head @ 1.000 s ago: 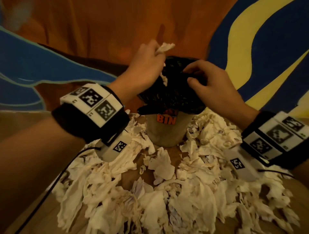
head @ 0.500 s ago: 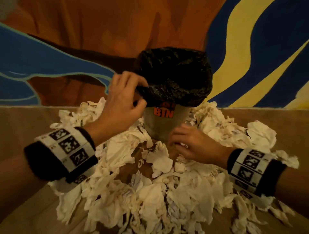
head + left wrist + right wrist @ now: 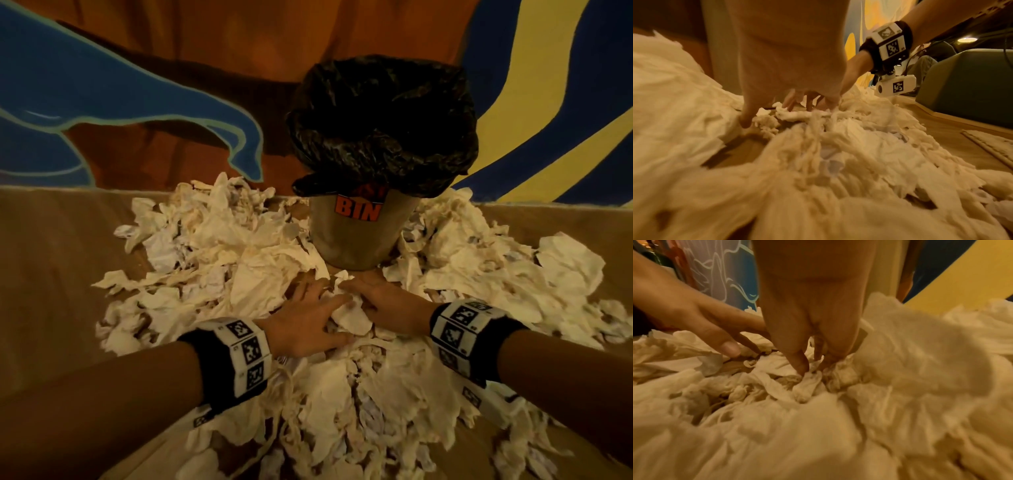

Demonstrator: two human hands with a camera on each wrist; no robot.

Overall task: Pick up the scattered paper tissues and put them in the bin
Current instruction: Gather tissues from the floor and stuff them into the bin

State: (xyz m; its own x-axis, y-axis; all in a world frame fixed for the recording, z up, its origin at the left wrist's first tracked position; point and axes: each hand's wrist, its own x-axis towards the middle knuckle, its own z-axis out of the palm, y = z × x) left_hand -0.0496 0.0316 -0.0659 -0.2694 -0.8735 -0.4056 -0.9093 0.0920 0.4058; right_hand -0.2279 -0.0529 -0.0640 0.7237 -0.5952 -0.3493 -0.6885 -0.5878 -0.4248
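The grey bin [image 3: 358, 236] marked "BIN", lined with a black bag [image 3: 380, 130], stands at the back of the wooden table. Cream paper tissues [image 3: 260, 263] lie heaped all around it. Both hands are down in the pile just in front of the bin. My left hand [image 3: 322, 298] lies spread on the tissues, its fingers [image 3: 789, 104] straight and pressing into the paper. In the right wrist view my right hand [image 3: 812, 368] pinches a crumpled tissue [image 3: 807, 382] between thumb and curled fingers. A larger tissue [image 3: 349, 317] sits between the two hands.
A painted wall [image 3: 137, 85] in orange, blue and yellow rises right behind the bin. Bare table wood [image 3: 51, 274] shows at the far left and right of the heap. A green-grey padded seat [image 3: 966, 84] stands beyond the table edge in the left wrist view.
Both hands have come down from the bin's rim to the pile in front of it. The scrap my left hand held over the bin is gone from it. The right hand now pinches a tissue.
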